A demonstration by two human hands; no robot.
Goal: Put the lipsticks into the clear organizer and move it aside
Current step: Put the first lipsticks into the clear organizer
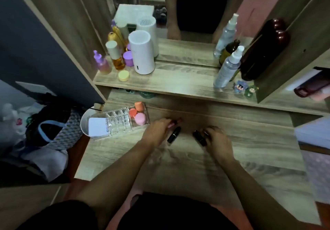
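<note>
A clear organizer (pixel 119 121) with several empty slots sits at the left of the wooden dressing table (pixel 196 158); pink and orange sponges (pixel 138 114) fill its right compartment. My left hand (pixel 157 131) is closed around a red lipstick (pixel 175 122), just right of the organizer. A black lipstick (pixel 173 134) lies loose on the table beside that hand. My right hand (pixel 215 139) grips dark lipsticks (pixel 199 137) low over the table; how many it holds is hidden by the fingers.
A white bowl (pixel 85 122) holding a white card touches the organizer's left end. On the raised shelf (pixel 169 81) stand bottles, jars, a white cylinder (pixel 142 53), spray bottles (pixel 227 68) and small figurines (pixel 245 87). A mirror rises behind it. Bags lie on the floor at left.
</note>
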